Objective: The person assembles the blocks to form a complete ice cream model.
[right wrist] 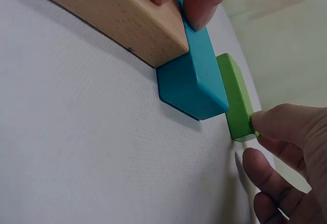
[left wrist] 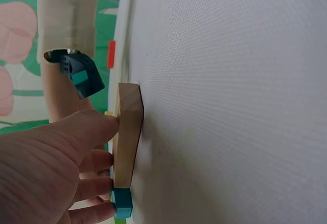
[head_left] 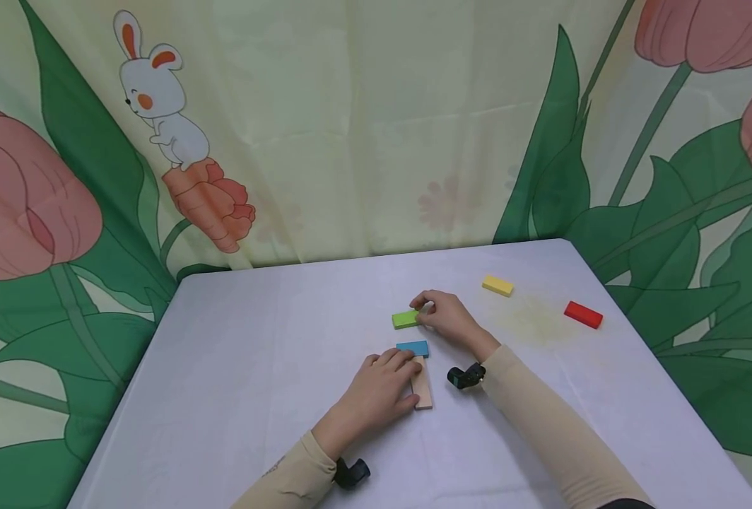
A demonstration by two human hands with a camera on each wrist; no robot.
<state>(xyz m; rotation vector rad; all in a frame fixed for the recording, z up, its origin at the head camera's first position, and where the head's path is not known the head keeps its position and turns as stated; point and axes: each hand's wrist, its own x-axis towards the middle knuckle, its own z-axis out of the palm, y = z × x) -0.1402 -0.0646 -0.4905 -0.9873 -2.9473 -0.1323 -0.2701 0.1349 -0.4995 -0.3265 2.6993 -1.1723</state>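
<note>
Right now the left hand (head_left: 382, 385) lies on a plain light-wood rectangular block (head_left: 422, 385) that rests flat on the white cloth-covered counter (head_left: 255, 367), a little toward the near edge from the middle. Its thumb presses the block's long side, as the left wrist view shows, while its fingertips (right wrist: 202, 1) reach over the far end onto a flat blue rectangular block (head_left: 413, 348). That blue block lies crosswise against the far end of the wooden one, touching it, so the two make a T shape. The hand's fingers are bent over both pieces, holding them down.

Just beyond the blue block, toward the far edge, the right hand (head_left: 447, 318) pinches one end of a flat green rectangular block (head_left: 405, 319) between thumb and forefinger. In the right wrist view the green block sits just beside the blue one; whether the two touch cannot be told.

Further toward the far right corner a flat yellow rectangular block (head_left: 497, 285) lies alone, and a flat red rectangular block (head_left: 583, 314) lies near the right edge, both well apart from the hands. Both arms wear beige sleeves with small black cameras at the wrists. A curtain printed with tulips and a rabbit hangs behind the counter.
</note>
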